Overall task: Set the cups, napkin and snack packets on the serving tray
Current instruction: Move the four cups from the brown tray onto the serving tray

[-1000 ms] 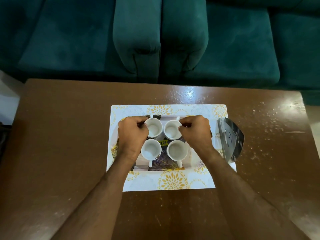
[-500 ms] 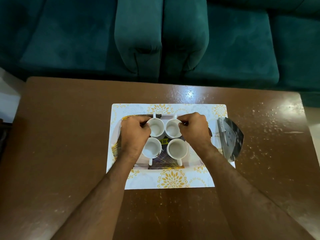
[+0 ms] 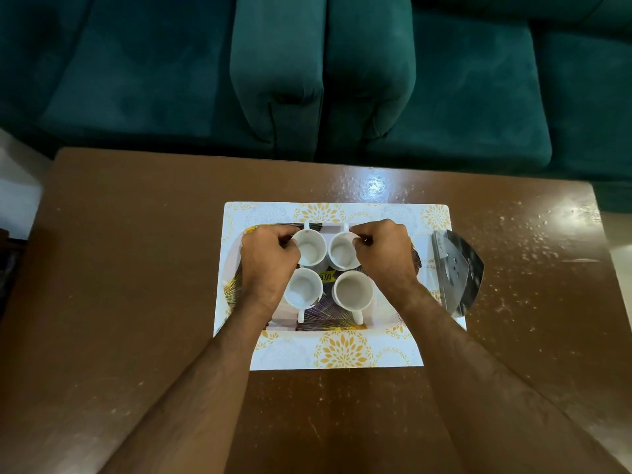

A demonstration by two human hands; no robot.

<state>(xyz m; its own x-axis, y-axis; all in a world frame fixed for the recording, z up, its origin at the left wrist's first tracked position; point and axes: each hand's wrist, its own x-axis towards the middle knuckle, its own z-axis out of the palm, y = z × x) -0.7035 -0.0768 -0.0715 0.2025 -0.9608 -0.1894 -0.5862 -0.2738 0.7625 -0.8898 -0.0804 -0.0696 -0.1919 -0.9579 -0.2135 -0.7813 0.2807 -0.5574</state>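
Note:
Four white cups stand on the patterned serving tray (image 3: 281,326). My left hand (image 3: 268,256) is closed on the rim of the far left cup (image 3: 309,250). My right hand (image 3: 384,251) pinches the rim of the far right cup (image 3: 342,252). The handles of both far cups point away from me. The near left cup (image 3: 302,291) and near right cup (image 3: 352,291) stand free with their handles toward me. A yellow price sticker shows between the cups. A silver snack packet (image 3: 456,271) lies just right of the tray, off it.
The tray rests on a white mat with yellow flowers (image 3: 342,352) in the middle of a brown wooden table (image 3: 136,302). A dark green sofa (image 3: 325,80) runs along the table's far edge.
Both hands stay on the two far cups, which have shifted slightly toward the tray's far side. The near cups and the silver packet have not moved.

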